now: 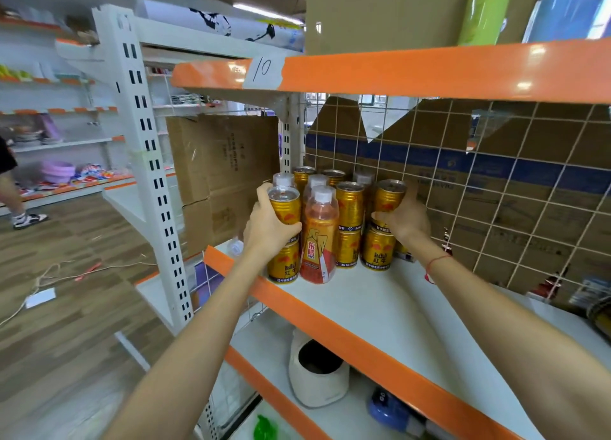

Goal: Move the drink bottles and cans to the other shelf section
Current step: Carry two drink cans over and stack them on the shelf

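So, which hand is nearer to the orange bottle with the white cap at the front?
Left. The left hand grips a can right beside the orange bottle; the right hand grips a can farther right.

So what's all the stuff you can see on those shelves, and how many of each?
gold cans: about eleven show, gold, stacked two high at the shelf's left end
orange bottle: one in front, orange with white cap; three more white caps behind
shelf: white with orange edge
paper label: one, white, reads 10, on the upper shelf edge
cardboard: brown, behind the wire grid
white pot: one, lower shelf
blue thing: one, lower shelf
left hand: grips a top-row gold can
right hand: grips another top-row gold can
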The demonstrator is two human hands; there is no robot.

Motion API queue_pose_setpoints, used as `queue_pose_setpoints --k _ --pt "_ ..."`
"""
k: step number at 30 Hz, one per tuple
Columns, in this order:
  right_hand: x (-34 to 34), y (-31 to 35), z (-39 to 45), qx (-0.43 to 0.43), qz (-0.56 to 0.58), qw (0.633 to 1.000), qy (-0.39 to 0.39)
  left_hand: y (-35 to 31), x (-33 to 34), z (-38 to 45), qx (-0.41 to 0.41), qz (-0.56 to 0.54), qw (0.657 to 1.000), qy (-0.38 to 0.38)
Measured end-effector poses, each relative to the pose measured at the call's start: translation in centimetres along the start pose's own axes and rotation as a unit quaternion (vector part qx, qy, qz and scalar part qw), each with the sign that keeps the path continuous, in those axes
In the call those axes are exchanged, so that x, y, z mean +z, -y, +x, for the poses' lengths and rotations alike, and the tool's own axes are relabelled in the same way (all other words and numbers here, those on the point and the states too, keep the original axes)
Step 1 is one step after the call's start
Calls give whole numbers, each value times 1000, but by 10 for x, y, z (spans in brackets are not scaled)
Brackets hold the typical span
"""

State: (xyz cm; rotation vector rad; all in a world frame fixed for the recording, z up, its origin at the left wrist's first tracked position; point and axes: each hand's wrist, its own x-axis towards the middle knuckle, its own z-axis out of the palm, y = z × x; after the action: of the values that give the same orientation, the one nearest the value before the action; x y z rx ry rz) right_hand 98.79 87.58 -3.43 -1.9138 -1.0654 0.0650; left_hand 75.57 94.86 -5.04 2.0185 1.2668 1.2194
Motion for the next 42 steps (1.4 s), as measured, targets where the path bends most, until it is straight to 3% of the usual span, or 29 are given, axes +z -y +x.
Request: queue_pose_setpoints --k 19,32,42 --pt "-63 -2 -89 35 -4 999 15 -48 -29 -78 -43 -24 997 55" --pt "-128 -10 -189 43 -43 998 -18 -82 -22 -140 14 -32 989 147" --pt "-176 -21 -270 98 -97 989 -52 -122 -14 -202 76 -61 970 223"
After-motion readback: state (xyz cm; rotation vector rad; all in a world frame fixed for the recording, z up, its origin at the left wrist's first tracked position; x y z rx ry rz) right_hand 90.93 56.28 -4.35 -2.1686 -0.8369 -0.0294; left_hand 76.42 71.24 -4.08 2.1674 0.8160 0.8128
